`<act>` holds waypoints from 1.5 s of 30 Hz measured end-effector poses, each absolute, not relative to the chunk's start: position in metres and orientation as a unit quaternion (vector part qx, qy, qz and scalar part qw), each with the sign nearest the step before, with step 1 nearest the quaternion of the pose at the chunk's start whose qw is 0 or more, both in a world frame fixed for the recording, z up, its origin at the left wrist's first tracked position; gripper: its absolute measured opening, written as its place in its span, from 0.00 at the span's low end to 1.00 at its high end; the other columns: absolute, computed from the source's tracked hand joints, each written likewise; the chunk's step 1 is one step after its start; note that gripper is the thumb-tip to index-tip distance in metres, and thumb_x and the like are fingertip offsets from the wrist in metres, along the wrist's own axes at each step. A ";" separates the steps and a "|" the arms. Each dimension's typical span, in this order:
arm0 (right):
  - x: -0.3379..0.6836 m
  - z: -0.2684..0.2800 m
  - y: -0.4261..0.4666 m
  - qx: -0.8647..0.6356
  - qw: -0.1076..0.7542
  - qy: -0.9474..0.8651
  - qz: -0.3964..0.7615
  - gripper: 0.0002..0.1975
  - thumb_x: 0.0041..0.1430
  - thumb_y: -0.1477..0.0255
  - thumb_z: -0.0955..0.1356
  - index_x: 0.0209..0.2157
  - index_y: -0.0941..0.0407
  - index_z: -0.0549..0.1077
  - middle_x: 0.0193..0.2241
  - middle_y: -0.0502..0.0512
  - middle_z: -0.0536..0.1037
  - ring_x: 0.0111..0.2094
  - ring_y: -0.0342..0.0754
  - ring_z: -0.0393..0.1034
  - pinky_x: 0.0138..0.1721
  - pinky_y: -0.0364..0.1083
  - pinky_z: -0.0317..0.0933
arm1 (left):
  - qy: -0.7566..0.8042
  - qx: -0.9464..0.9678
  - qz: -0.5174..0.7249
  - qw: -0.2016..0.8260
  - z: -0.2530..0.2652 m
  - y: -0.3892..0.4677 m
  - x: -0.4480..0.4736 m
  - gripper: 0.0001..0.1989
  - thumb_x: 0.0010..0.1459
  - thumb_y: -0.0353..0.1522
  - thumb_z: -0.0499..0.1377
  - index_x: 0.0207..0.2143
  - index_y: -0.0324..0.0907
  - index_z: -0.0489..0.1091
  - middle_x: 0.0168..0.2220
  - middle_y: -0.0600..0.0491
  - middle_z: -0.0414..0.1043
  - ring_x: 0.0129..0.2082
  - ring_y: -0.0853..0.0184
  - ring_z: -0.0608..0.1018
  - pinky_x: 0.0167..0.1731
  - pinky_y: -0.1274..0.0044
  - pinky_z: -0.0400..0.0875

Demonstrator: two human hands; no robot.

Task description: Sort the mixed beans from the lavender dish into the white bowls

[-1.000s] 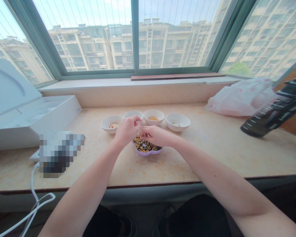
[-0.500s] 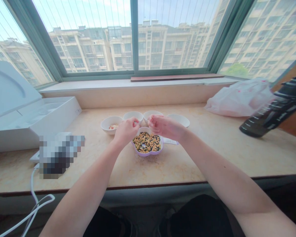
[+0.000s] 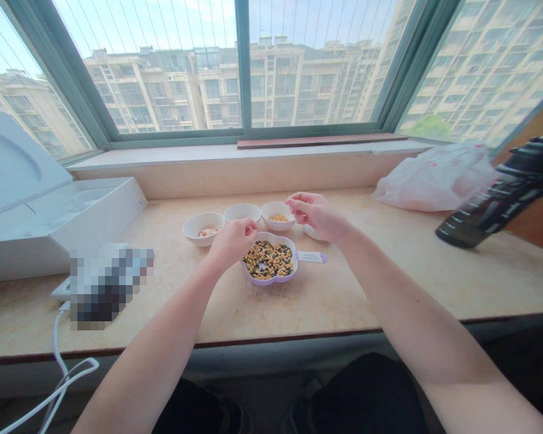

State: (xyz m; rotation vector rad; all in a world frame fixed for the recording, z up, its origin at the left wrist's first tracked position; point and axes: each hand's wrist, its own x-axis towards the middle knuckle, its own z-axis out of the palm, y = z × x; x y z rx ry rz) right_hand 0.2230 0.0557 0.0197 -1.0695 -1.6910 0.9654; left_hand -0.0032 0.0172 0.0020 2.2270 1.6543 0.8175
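Note:
A purple-rimmed, flower-shaped dish (image 3: 271, 279) holds mixed dark and tan beans. My left hand (image 3: 235, 241) is over its left edge, with the fingers closed in a pinch; what they hold, if anything, is too small to make out. My right hand (image 3: 315, 214) hovers beside the third white bowl (image 3: 278, 226), which has yellowish grains in it. Its fingertips are pinched together, their contents hidden. Behind the left hand stand a white bowl (image 3: 203, 240) with pale and reddish bits and another white bowl (image 3: 242, 211). The right hand partly covers a fourth bowl (image 3: 315, 232).
An open white box (image 3: 104, 211) stands at the left, near a blurred-out object (image 3: 111, 289) and a white cable (image 3: 58, 343). At the right are a plastic bag (image 3: 434, 178) and a dark bottle (image 3: 489, 205). A labelled purple handle (image 3: 313, 258) extends from the dish.
My right hand has moved right and slightly up, away from above the dish, uncovering the grains in the third bowl. The left hand stays almost in place, still pinched.

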 end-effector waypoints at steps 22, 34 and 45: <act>0.258 0.025 0.066 -0.744 0.098 -0.661 0.028 0.13 0.60 0.72 0.66 0.41 0.57 0.82 0.40 0.64 0.83 0.43 0.58 0.77 0.38 0.48 0.65 | 0.364 0.921 0.111 0.087 -0.005 0.017 0.000 0.11 0.60 0.30 0.59 0.40 0.45 0.81 0.44 0.52 0.79 0.44 0.62 0.78 0.45 0.72 0.70; 0.233 0.011 0.062 -0.634 0.219 -0.741 0.001 0.16 0.66 0.64 0.65 0.41 0.57 0.82 0.39 0.61 0.83 0.39 0.55 0.77 0.37 0.47 0.63 | 0.350 0.930 0.076 0.079 -0.003 0.016 0.006 0.09 0.59 0.28 0.60 0.34 0.46 0.81 0.40 0.53 0.79 0.44 0.62 0.78 0.44 0.72 0.66; 0.229 0.006 0.060 -0.600 0.275 -0.752 0.000 0.14 0.64 0.65 0.66 0.34 0.57 0.81 0.34 0.60 0.83 0.33 0.52 0.75 0.33 0.47 0.59 | 0.372 0.915 0.109 0.114 -0.008 0.016 0.006 0.11 0.57 0.24 0.57 0.30 0.42 0.79 0.34 0.53 0.79 0.33 0.66 0.78 0.34 0.74 0.66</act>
